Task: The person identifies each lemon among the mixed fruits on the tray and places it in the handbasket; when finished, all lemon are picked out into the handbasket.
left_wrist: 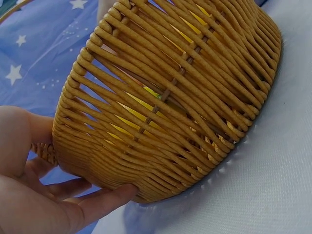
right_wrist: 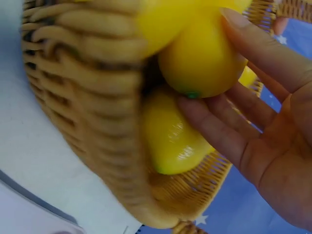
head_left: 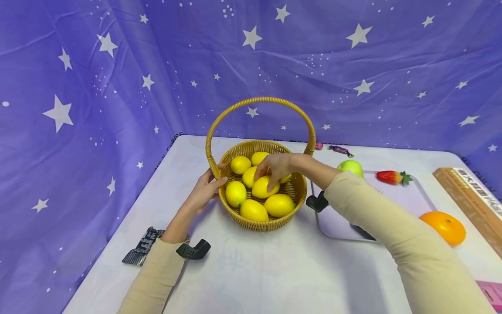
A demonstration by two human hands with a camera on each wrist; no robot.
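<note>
A round wicker basket [head_left: 251, 226] with a tall arched handle stands on the table and holds several yellow lemons [head_left: 254, 211]. At its left side my left hand [head_left: 204, 187] grips the rim by the foot of the handle, thumb on top and fingers against the outer wall [left_wrist: 146, 112]. My right hand [head_left: 279, 166] reaches inside and pinches a lemon [head_left: 265, 188] between thumb and fingers. In the right wrist view that lemon [right_wrist: 202, 61] shows a green tip, with another lemon [right_wrist: 173, 134] beside it against the basket wall.
Right of the basket lies a pale tray [head_left: 415, 192] with a strawberry [head_left: 392, 177], a green apple [head_left: 350, 168] and an orange [head_left: 443, 227] near it. Wrapped candies [head_left: 340, 151] lie behind. A cardboard box [head_left: 470, 205] is far right, a dark patterned packet [head_left: 145, 246] by my left forearm.
</note>
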